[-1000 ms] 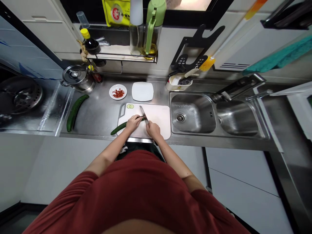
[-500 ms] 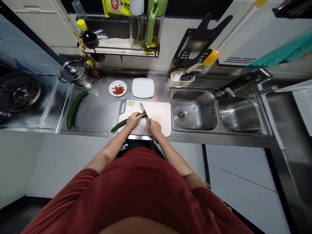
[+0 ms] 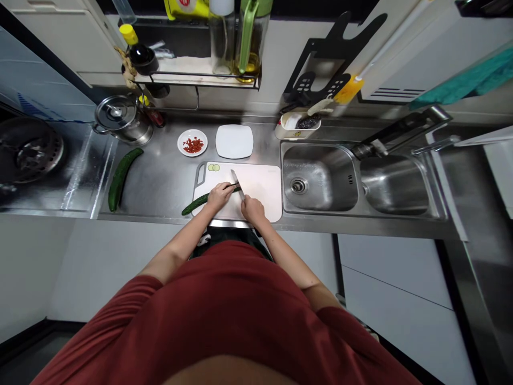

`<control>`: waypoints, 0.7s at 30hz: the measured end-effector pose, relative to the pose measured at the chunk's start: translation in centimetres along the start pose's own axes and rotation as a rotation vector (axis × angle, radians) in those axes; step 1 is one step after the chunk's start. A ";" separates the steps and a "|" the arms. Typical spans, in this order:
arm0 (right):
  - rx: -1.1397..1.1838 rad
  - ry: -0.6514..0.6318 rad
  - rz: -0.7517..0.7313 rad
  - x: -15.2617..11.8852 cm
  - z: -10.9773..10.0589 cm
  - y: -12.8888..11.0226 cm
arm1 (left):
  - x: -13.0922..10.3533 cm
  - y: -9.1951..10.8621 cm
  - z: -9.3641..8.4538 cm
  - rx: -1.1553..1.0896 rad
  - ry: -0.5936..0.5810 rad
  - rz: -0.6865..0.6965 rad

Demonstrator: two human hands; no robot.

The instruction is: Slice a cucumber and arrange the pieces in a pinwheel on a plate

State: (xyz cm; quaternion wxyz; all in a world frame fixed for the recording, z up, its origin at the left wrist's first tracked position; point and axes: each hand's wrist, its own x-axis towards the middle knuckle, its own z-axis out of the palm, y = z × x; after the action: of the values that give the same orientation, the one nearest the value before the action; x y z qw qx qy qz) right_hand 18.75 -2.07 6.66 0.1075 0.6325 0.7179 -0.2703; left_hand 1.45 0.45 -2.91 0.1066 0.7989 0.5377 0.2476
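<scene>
A cucumber [image 3: 195, 204] lies slantwise across the white cutting board [image 3: 262, 187], its left end reaching past the board's edge. My left hand [image 3: 219, 196] is closed over it near its right end and hides part of it. In my right hand [image 3: 252, 209] is a kitchen knife [image 3: 236, 179], gripped by the handle, its blade pointing up and left across the cucumber close to my left fingertips. Two pale cucumber slices [image 3: 214, 167] rest at the board's upper left corner. Whether the blade is cutting in, I cannot tell.
Behind the board stand a plate of chopped red pieces [image 3: 192, 143] and a white square plate [image 3: 234, 141]. Another cucumber [image 3: 122, 179] lies at the left, near a steel pot [image 3: 123, 120]. A double sink [image 3: 320, 179] adjoins the board's right side. A bottle rack [image 3: 200, 79] hangs above.
The camera view has shifted slightly, so the counter appears a little higher. Both hands, the knife and the cucumber keep nearly the same places on the board.
</scene>
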 end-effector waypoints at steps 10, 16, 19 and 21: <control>-0.015 -0.055 0.015 -2.2 0.9 1.2 | 0.3 0.3 -0.3 -0.022 -0.015 -0.023; -0.019 -0.031 -0.001 -1.7 0.7 1.0 | 0.5 0.0 -0.2 -0.008 -0.034 -0.004; -0.012 -0.015 -0.007 -1.1 0.5 0.9 | 0.4 -0.1 -0.1 -0.017 -0.028 -0.002; -0.003 -0.021 -0.004 -0.7 0.3 0.7 | 0.4 -0.1 -0.1 -0.024 -0.028 -0.006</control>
State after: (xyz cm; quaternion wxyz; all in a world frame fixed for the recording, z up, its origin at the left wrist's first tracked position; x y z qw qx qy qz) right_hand 19.48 -2.80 6.56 0.1154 0.6278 0.7185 -0.2762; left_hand 1.44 0.85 -2.77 0.1245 0.7993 0.5355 0.2427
